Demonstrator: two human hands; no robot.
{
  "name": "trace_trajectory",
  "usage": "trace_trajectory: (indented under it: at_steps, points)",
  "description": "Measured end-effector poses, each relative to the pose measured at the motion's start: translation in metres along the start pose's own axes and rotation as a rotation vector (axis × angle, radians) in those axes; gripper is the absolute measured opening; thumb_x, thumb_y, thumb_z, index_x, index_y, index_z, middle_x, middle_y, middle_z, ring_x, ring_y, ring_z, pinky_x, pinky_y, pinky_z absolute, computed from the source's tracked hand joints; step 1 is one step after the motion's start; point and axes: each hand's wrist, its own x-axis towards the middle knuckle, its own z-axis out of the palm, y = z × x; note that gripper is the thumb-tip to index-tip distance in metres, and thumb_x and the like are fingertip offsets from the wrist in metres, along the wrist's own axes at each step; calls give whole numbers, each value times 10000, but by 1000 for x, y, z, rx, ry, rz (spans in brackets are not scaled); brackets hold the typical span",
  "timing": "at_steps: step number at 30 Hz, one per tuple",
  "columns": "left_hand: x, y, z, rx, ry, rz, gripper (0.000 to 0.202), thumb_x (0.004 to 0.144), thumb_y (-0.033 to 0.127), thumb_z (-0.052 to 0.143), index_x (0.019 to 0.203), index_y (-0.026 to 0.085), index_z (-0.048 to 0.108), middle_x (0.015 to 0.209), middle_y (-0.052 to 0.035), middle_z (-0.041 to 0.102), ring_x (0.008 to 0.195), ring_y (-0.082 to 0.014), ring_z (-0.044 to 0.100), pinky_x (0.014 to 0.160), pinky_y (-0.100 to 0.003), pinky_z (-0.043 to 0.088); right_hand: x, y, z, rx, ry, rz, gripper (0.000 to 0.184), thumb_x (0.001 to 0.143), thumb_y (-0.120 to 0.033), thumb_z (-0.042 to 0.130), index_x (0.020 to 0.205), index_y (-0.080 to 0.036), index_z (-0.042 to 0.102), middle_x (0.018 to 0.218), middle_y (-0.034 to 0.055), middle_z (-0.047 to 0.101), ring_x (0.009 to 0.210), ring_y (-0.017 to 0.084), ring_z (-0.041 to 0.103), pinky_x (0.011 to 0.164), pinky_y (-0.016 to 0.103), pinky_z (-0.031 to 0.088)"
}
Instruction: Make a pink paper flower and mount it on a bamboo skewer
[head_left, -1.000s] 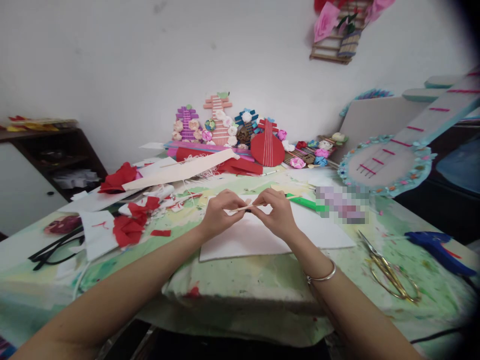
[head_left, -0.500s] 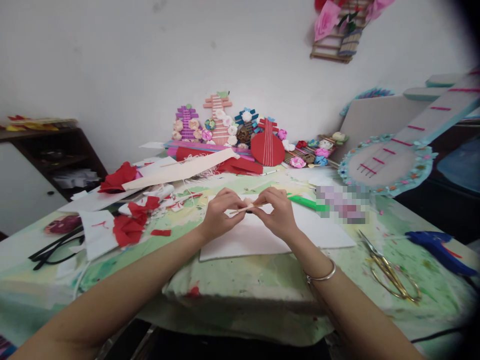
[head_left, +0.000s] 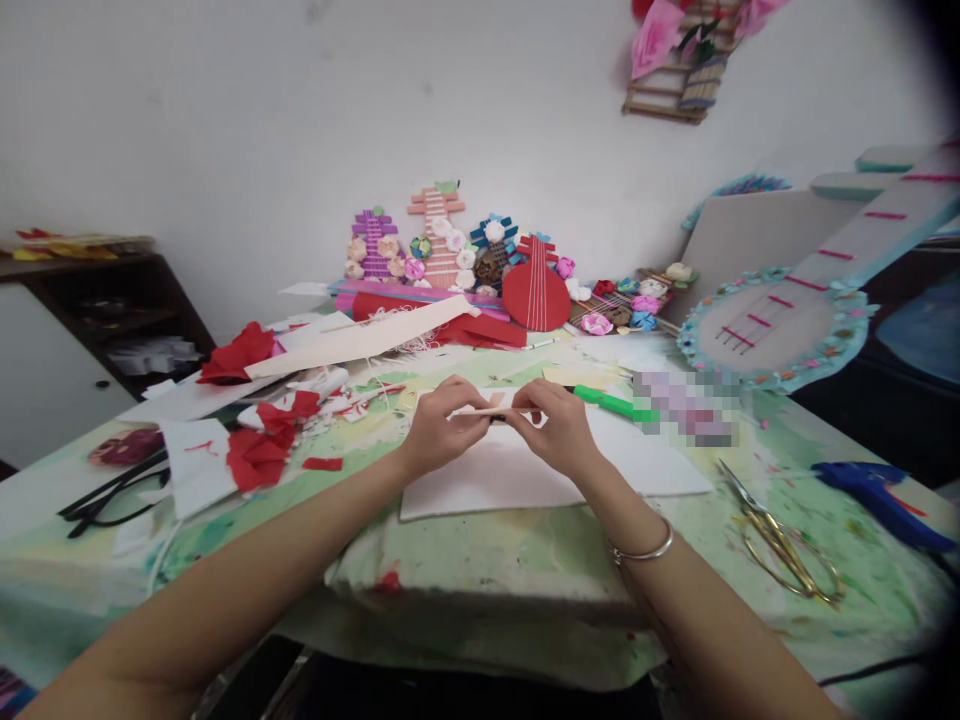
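Observation:
Between both hands, above a white sheet (head_left: 480, 480), is a thin pale strip (head_left: 496, 411), perhaps of paper or wood. My left hand (head_left: 447, 428) is closed, its thumb and fingers pinching the strip's left part. My right hand (head_left: 553, 425) pinches the right part the same way, fingertips almost meeting those of the left. Fingers cover much of the strip. Just beyond my right hand lies a green utility knife (head_left: 615, 403).
Gold-handled scissors (head_left: 787, 545) and a blue glue gun (head_left: 881, 500) lie at the right. On the left are black-framed glasses (head_left: 112, 500) and red scraps (head_left: 259, 455). Decorated model instruments, one a red lute (head_left: 535, 295), line the wall. A large pale-blue lute (head_left: 780, 330) leans at right.
The strip has turned from a slant, right end higher, to nearly level. My fingers have shifted slightly around it; both hands stay in about the same place.

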Motion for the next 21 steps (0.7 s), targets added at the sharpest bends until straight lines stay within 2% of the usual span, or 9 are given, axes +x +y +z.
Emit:
trace_trajectory:
  at_steps: [4, 6, 11, 17, 21]
  points:
    - [-1, 1, 1, -182, -109, -286, 92, 731, 228, 654, 724, 136, 648, 708, -48, 648, 692, -153, 587, 664, -272, 457, -1, 5, 1, 63, -48, 43, 246, 840, -325, 568, 644, -181, 534, 592, -1, 535, 550, 109, 453, 543, 242, 324]
    - [-2, 0, 3, -284, -147, -379, 137, 731, 259, 668, 726, 123, 654, 695, -45, 652, 679, -148, 589, 661, -264, 456, -1, 6, 0, 70, -61, 57, 242, 835, -313, 567, 635, -178, 547, 581, -1, 541, 541, 107, 456, 544, 238, 326]
    - [-2, -2, 6, -481, -146, -487, 180, 703, 271, 705, 795, 123, 659, 731, -41, 665, 711, -153, 609, 658, -251, 472, 1, 2, -3, 84, -76, 96, 245, 835, -299, 553, 626, -172, 569, 567, -3, 548, 527, 102, 453, 533, 234, 320]
    - [1, 1, 5, -503, -107, -546, 174, 681, 270, 720, 752, 116, 678, 778, -63, 681, 708, -152, 619, 639, -245, 476, 4, 0, -5, 132, -104, 201, 169, 819, -226, 537, 678, -171, 612, 594, -2, 586, 521, 103, 451, 519, 232, 325]
    - [0, 0, 5, -592, -120, -626, 244, 656, 274, 744, 823, 124, 649, 716, -43, 678, 664, -151, 630, 607, -247, 483, 4, 2, -3, 142, -119, 200, 129, 790, -199, 557, 685, -170, 626, 605, -1, 602, 529, 105, 464, 527, 232, 336]
